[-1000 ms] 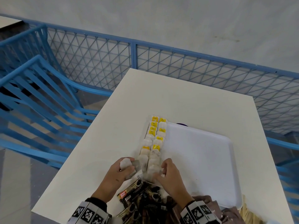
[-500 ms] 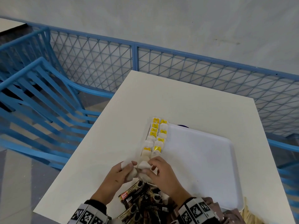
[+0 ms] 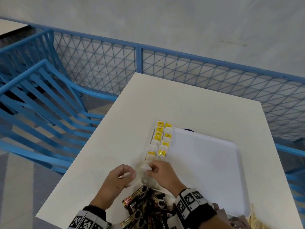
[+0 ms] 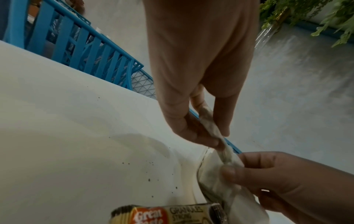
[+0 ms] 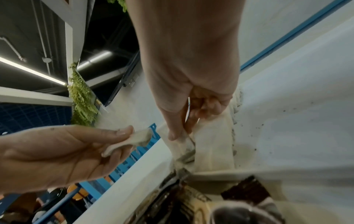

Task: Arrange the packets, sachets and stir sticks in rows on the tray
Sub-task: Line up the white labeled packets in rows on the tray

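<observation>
Where the white plastic tray [image 3: 206, 164] meets the pale tabletop [image 3: 189, 103], two rows of small papery tea bags [image 3: 159, 142] run along the tray's left edge, soft off-white pouches, many with square yellow tags. The tray is a shallow rounded rectangle, smooth and matte, bare over most of its middle. At its near edge lies a loose heap of glossy dark-brown coffee sachets [image 3: 145, 205], printed with cups and the word "GRANULES"; one with a red-and-orange logo [image 4: 149, 215] lies flat just under the left wrist.

The left hand [image 3: 118, 177] hovers over the tabletop just left of the rows, fingers curled, thumb and forefinger pinching a crumpled white tea bag [image 5: 134, 139] by its edge. The right hand [image 3: 163, 174] reaches to the near end of the rows, knuckles up, its thumb and fingers gripping another limp tea bag [image 4: 220, 171] that is touching the tray's rim. The two hands are close together, almost touching. Both wrists wear bands with black-and-white square markers.

Dark specks, like spilled grains, dot the tabletop and tray. A blue slatted chair [image 3: 41, 103] stands to the left, a blue mesh railing [image 3: 181, 66] runs behind the tabletop, a grey floor shows beyond it, and green hanging foliage [image 5: 80, 97] shows overhead beside strip lights.
</observation>
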Demonstrator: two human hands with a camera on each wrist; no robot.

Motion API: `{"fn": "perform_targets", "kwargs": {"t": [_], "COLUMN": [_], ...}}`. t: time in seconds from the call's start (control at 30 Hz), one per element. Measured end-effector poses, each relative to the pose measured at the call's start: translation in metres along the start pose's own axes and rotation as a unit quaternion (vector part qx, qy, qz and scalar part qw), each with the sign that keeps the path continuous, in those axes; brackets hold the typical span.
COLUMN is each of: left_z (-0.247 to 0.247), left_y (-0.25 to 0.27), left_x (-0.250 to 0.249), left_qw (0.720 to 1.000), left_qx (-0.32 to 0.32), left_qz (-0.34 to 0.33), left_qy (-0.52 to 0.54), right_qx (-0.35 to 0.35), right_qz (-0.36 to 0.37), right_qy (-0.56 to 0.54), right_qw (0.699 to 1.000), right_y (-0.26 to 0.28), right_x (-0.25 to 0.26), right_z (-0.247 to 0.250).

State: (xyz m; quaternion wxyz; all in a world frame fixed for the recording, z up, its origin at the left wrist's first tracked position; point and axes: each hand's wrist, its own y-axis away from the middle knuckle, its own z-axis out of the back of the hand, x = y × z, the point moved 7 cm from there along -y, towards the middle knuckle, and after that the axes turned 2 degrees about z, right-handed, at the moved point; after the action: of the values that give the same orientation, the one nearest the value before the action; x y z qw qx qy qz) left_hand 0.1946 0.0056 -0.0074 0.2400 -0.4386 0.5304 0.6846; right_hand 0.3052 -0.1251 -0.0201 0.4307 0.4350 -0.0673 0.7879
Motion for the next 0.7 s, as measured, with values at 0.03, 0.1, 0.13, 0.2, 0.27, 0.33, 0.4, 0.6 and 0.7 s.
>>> {"fn": "perform_targets", "kwargs": {"t": [0.03,0.1,0.13,0.2,0.27,0.33,0.4,0.6,0.7], "left_z": [0.0,0.0,-0.001,-0.005,-0.009,-0.013,-0.018,-0.031,-0.042], "left_y": [0.0,0.0,0.0,-0.001,-0.003,-0.003,-0.005,-0.008,-0.014], "left_x": [0.0,0.0,0.001,0.0,-0.002,-0.004,-0.004,-0.021,-0.027], "left_qw": [1.0,1.0,1.0,0.999,0.998,0.998,0.998,0.973,0.941], "left_qx": [0.003,0.005,0.008,0.025,0.04,0.05,0.054,0.071,0.085], "left_qz": [-0.001,0.002,0.006,0.017,0.022,0.02,0.02,-0.095,-0.146], "left_qy": [0.002,0.0,-0.005,-0.013,-0.032,-0.045,-0.04,-0.199,-0.293], "right_qx": [-0.004,-0.013,-0.018,-0.036,-0.066,-0.095,-0.118,-0.15,-0.156], "right_qz": [0.008,0.017,0.018,0.022,0.033,0.043,0.039,0.01,0.009], "right_qy": [0.027,0.084,0.103,0.107,0.082,0.054,0.036,0.003,0.001], "right_qw": [1.0,0.996,0.994,0.993,0.994,0.993,0.992,0.989,0.988], "right_y": [-0.002,-0.005,-0.005,-0.002,0.003,0.01,0.018,0.047,0.061], "right_x": [0.001,0.001,0.001,0.001,0.003,0.002,-0.002,-0.028,-0.037], "right_z": [-0.001,-0.004,-0.004,-0.002,0.005,0.016,0.027,0.058,0.064]}}
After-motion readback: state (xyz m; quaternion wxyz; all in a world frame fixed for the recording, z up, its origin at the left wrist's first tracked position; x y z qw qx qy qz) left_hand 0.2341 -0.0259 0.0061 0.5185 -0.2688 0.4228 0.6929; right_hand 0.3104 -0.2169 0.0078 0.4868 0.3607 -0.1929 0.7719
